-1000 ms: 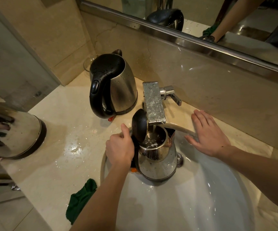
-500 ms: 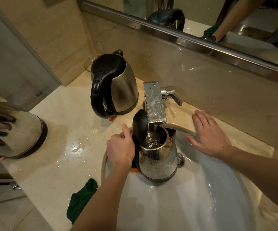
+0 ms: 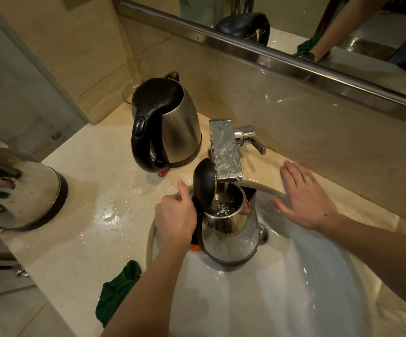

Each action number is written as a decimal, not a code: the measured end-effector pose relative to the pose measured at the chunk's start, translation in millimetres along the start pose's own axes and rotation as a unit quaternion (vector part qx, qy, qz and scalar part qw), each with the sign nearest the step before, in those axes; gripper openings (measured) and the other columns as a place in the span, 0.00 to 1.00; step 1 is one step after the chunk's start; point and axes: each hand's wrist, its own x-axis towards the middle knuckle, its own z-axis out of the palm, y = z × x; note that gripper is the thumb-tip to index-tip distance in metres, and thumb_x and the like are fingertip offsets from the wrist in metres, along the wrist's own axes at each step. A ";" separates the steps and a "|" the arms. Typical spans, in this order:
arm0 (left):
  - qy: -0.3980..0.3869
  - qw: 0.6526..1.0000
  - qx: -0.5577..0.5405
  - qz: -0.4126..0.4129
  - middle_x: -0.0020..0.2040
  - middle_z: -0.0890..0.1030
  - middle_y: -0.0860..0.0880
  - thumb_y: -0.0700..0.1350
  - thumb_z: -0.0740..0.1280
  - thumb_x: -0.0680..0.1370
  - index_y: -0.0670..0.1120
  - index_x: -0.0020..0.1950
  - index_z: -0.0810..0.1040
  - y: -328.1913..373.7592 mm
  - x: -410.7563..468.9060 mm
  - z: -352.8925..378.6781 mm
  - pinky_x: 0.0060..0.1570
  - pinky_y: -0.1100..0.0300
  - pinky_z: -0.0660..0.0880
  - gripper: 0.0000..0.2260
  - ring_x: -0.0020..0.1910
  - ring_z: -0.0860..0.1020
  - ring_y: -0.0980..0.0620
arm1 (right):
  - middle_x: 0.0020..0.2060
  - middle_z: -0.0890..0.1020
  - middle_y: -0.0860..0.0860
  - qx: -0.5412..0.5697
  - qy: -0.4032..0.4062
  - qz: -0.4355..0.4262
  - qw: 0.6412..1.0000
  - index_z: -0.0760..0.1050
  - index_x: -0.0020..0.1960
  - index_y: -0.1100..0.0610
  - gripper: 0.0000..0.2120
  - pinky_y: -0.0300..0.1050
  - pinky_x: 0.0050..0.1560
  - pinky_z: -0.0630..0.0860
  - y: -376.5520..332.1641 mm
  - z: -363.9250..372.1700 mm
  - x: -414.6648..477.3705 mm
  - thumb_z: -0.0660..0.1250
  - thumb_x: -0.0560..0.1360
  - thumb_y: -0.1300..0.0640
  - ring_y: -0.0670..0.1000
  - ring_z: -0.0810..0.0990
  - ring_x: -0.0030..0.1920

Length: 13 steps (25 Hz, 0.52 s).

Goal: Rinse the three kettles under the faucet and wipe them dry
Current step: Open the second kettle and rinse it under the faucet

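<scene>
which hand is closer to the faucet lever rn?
Right. The right hand lies flat on the sink rim, just below-right of the faucet lever; the left hand grips the handle of the kettle under the spout, farther to the lower left.

No legible text or labels anywhere.

At the centre of the frame the open kettle (image 3: 231, 237) is in the sink basin (image 3: 282, 300), its mouth directly under the faucet (image 3: 225, 152). The left hand (image 3: 175, 217) wraps the handle on its left side. The right hand (image 3: 304, 198) lies flat on the basin rim to its right. A closed kettle (image 3: 180, 127) stands on the countertop (image 3: 87, 215) up and left of the faucet, and a third kettle (image 3: 26, 198) at the left edge. A cloth (image 3: 117, 290) lies at lower left, beside the basin.
</scene>
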 end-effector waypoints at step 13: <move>-0.001 1.000 -0.004 -0.003 0.25 0.70 0.47 0.60 0.52 0.82 0.44 0.25 0.67 1.7 0.1 -0.4 0.34 0.53 0.70 0.30 0.27 0.71 0.48 | 0.76 0.61 0.62 0.001 0.001 -0.001 1.000 0.57 0.76 0.64 0.45 0.58 0.76 0.56 -0.6 0.2 -0.3 0.38 0.76 0.30 0.60 0.56 0.77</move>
